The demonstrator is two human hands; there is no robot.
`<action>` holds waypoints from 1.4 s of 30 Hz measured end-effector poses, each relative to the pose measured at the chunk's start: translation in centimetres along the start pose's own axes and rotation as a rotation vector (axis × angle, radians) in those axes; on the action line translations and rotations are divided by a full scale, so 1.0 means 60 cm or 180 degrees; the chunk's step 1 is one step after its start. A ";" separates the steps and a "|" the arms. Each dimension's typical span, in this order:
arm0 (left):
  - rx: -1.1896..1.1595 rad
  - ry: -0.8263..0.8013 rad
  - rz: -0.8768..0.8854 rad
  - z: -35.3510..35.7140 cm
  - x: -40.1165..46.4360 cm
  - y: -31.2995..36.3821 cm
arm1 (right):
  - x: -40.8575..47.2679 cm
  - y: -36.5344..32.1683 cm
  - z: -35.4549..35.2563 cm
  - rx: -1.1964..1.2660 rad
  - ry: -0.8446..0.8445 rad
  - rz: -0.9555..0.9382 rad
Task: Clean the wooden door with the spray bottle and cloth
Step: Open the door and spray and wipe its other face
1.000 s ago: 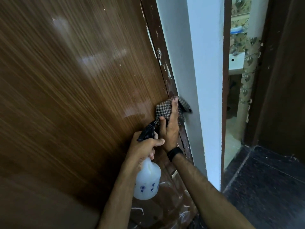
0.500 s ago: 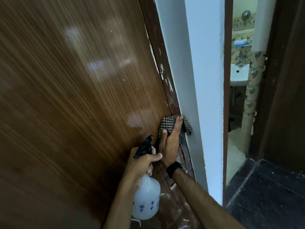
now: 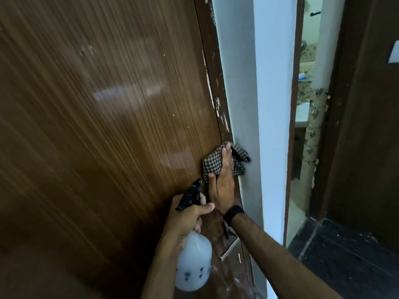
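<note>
1. We see the wooden door (image 3: 103, 126): glossy brown veneer, fine streaky grain, soft light patches on its sheen.
2. At the door's right edge, the checked cloth (image 3: 212, 162) lies crumpled, woven in a dark-and-pale houndstooth.
3. Our right hand (image 3: 223, 182) presses it flat against the door, fingers straight, a black band on the wrist.
4. Just below the cloth, our left hand (image 3: 186, 219) grips the spray bottle (image 3: 193, 264) by its neck: milky rounded plastic, blue motifs, black trigger head.
5. Right of the door, the dark frame (image 3: 213, 83) shows chipped pale flecks.
</note>
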State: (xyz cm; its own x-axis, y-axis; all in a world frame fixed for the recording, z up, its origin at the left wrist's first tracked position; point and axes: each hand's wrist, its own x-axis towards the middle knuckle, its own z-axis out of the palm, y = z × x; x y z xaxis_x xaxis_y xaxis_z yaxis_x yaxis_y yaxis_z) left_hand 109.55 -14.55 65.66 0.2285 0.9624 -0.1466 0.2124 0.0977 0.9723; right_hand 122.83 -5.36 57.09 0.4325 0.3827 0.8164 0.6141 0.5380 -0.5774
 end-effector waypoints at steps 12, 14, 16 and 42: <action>-0.0154 0.0309 0.0126 0.013 -0.011 0.005 | 0.150 -0.077 -0.002 0.0062 -0.0068 -0.0402; -0.0196 0.0455 0.0121 0.022 -0.004 0.012 | 0.165 -0.082 -0.005 0.0109 -0.0081 -0.0493; -0.0244 0.0576 0.0114 0.034 0.000 0.024 | 0.157 -0.064 -0.007 0.0166 -0.0227 -0.0625; -0.1305 0.2516 -0.1035 0.086 -0.164 -0.262 | -0.088 0.004 -0.009 0.0265 -0.2170 -0.2726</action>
State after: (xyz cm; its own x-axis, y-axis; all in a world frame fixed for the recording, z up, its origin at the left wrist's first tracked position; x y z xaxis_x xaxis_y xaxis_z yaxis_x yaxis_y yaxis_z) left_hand 108.87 -26.86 50.89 -0.5246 0.7505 -0.4019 -0.2322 0.3280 0.9157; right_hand 121.04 -7.64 52.64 -0.5875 0.1792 0.7891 0.4793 0.8628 0.1609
